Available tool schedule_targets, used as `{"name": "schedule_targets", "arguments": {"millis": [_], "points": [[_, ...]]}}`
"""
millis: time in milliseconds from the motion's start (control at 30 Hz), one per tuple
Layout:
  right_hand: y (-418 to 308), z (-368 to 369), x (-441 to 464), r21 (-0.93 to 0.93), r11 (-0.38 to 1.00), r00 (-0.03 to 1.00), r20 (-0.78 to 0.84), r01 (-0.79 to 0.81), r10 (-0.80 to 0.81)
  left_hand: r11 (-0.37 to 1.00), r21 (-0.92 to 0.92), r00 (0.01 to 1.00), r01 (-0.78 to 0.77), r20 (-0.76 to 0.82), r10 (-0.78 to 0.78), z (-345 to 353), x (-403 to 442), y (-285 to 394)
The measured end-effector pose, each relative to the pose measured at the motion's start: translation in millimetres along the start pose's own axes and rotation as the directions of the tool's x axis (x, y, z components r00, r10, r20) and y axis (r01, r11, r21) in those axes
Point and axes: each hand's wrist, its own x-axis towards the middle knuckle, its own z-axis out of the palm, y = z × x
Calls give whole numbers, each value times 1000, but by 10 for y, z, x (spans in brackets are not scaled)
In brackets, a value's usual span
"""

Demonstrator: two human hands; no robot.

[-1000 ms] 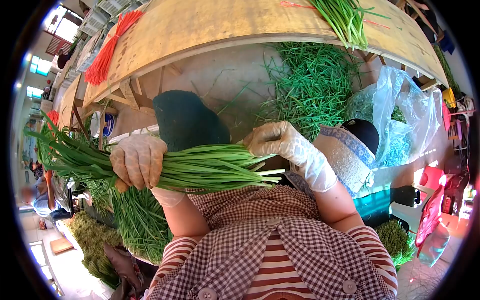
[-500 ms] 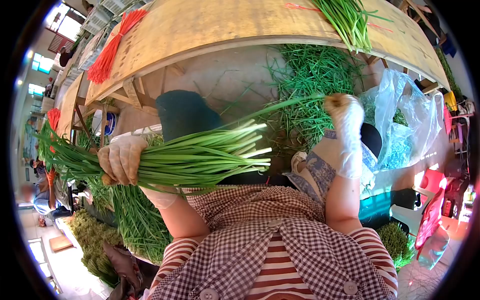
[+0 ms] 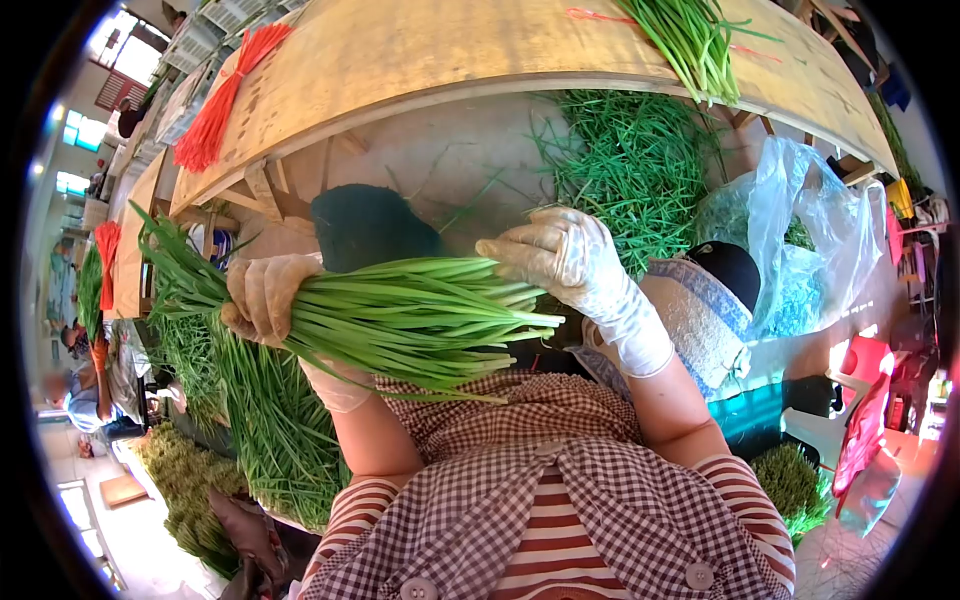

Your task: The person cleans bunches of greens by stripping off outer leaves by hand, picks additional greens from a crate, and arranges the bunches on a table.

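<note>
My left hand [image 3: 265, 297], in a thin pale glove, is closed round a thick bunch of garlic chives [image 3: 410, 310]. The bunch lies sideways over my lap, its leafy tips to the left and its pale cut ends to the right. At the upper edge of those ends, my gloved right hand [image 3: 560, 255] has thumb and fingers drawn together on the stalks. Its palm side and part of the grip are hidden. Below my left forearm lies a heap of loose chives [image 3: 275, 420].
A wooden table [image 3: 450, 50] curves across the front, bearing red ties [image 3: 230, 95] and another chive bunch [image 3: 690, 45]. Green trimmings [image 3: 630, 160] cover the floor beneath. A clear plastic bag [image 3: 810, 240] stands at right. Another person [image 3: 90, 390] is at far left.
My right hand has come left and down from out at the right, where it held a long blade, to the bunch's pale ends. My left hand has shifted slightly right with the bunch.
</note>
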Motion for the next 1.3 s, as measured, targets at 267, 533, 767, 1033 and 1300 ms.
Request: {"name": "schedule_targets", "arguments": {"millis": [267,533,767,1033,1300], "points": [[-188,-691,275,306,879,924,231,-367,305,999,33,963,25,-269,-15,167,46,-157],[-298,202,-203,640,-251,639,763,-726,99,660,581,572,477,-775,269,104,606,-549],[-492,98,-225,588,-614,752,659,-527,-15,837,433,553,335,-809,197,-198,525,-357],[-1348,307,-248,695,-331,643,718,-638,266,435,875,603,212,-467,646,157,411,-371],[-1422,350,-23,495,-154,415,832,-855,369,734,663,560,146,-667,492,-16,288,-67]]}}
